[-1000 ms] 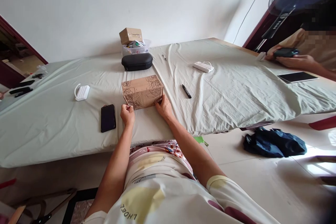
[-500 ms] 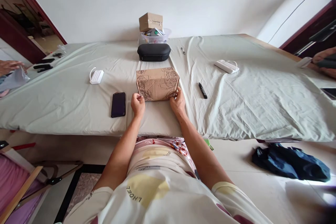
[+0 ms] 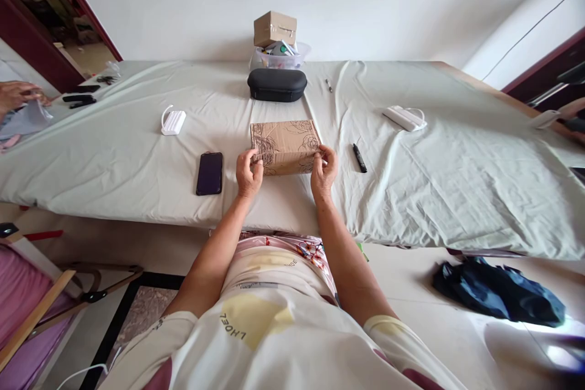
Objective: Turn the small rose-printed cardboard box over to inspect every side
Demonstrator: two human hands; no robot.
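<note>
A brown cardboard box [image 3: 287, 141] with dark swirling flower drawings sits on the cloth-covered table in front of me. My left hand [image 3: 250, 172] pinches its left side near the front, fingers bent round the edge. On the opposite side, my right hand [image 3: 324, 169] grips the right front part between thumb and fingers. The fingertips behind the cardboard are partly hidden. To the left of my left hand lies a dark phone [image 3: 209, 173], screen up. A black marker [image 3: 359, 158] rests to the right of my right hand.
Behind the box stands a black hard case [image 3: 277, 85], then a clear plastic tub [image 3: 292, 61] with a small carton [image 3: 275, 28] on top. White looped devices lie at left [image 3: 173, 122] and right [image 3: 404, 117]. Other people's hands [image 3: 21, 96] show at both table ends.
My hands have shifted from the box's lower front corners up along its sides. The box's top now looks flatter and its front face shorter. The view has moved slightly.
</note>
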